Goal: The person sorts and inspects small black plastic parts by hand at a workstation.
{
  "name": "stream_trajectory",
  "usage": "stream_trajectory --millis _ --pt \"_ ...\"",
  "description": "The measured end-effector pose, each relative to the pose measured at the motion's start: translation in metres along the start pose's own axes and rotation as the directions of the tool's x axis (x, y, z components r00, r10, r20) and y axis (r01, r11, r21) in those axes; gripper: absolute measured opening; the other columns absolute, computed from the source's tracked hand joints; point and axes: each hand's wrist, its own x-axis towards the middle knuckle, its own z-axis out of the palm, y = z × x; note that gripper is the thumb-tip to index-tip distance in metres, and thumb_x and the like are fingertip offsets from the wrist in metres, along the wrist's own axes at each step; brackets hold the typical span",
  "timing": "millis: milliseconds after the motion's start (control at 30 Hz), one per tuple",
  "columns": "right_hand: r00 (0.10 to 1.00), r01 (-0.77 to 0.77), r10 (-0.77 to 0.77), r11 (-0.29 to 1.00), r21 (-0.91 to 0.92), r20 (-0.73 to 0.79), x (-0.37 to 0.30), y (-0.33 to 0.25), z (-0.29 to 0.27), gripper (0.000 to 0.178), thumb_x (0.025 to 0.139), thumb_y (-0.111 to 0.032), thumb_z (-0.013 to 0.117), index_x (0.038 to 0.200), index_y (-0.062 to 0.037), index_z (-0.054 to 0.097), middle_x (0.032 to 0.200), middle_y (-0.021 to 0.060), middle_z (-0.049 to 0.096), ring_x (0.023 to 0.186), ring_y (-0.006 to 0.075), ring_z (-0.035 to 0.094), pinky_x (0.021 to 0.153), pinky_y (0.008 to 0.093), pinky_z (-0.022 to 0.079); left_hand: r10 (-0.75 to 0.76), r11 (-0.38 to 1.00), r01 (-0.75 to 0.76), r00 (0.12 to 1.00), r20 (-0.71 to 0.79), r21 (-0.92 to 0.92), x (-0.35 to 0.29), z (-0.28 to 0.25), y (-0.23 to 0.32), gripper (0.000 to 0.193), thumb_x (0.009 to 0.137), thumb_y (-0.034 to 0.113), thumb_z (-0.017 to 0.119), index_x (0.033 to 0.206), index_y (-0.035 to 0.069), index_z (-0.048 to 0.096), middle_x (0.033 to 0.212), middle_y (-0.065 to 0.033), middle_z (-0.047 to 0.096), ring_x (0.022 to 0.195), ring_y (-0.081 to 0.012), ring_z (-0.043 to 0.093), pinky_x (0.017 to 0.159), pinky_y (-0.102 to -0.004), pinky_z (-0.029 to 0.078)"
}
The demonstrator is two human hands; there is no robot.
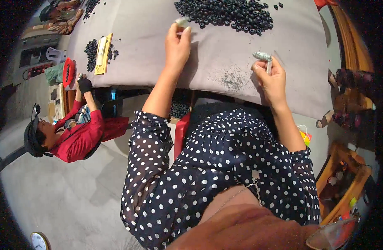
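Note:
My left hand [178, 48] is raised over the grey cloth, just short of a heap of small black ring-shaped parts [224, 16]. Its thumb and fingers are closed together. A blurred whitish piece [182, 21] shows at the tips, either a finger wrapping or something held; I cannot tell which. To the right, near the table's front edge, my right hand [272, 81] is closed around a slim pale stick-like tool [269, 66]. A grey-white speckled tip [261, 55], which looks like a wrapped finger, points left beside it. Dark shavings [234, 80] lie scattered on the cloth between the hands.
Another person in red [81, 135] sits at the table's left side, a black glove on one hand. Near them are a red bowl [69, 71], a yellow board [103, 54] and smaller piles of black parts [91, 54]. Wooden furniture [343, 183] stands at right.

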Motion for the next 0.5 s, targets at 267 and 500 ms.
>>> stream_trajectory --millis 267,500 --pt "0.999 0.046 -0.048 0.996 -0.082 -0.025 -0.001 0.005 0.008 0.016 0.083 -0.003 0.06 0.099 -0.0027 0.058 0.076 -0.0038 0.054 0.058 0.0014 0.046 0.049 0.0165 0.037 -0.42 0.498 0.344 0.899 0.126 -0.796 0.062 -0.003 -0.019 0.007 0.088 0.01 0.056 0.095 0.007 0.057 0.073 -0.0033 0.058 0.063 -0.0139 0.056 0.056 -0.0304 0.049" --pt "0.995 0.091 -0.087 0.992 -0.087 0.052 -0.006 0.015 0.0 0.013 0.085 -0.004 0.06 0.097 -0.0026 0.056 0.076 -0.0043 0.053 0.06 0.0008 0.045 0.052 0.0155 0.036 -0.381 0.144 0.385 0.872 0.308 -0.912 0.104 -0.046 -0.024 0.011 0.09 0.019 0.055 0.085 0.01 0.057 0.07 -0.0015 0.057 0.061 -0.0135 0.053 0.056 -0.0283 0.046"
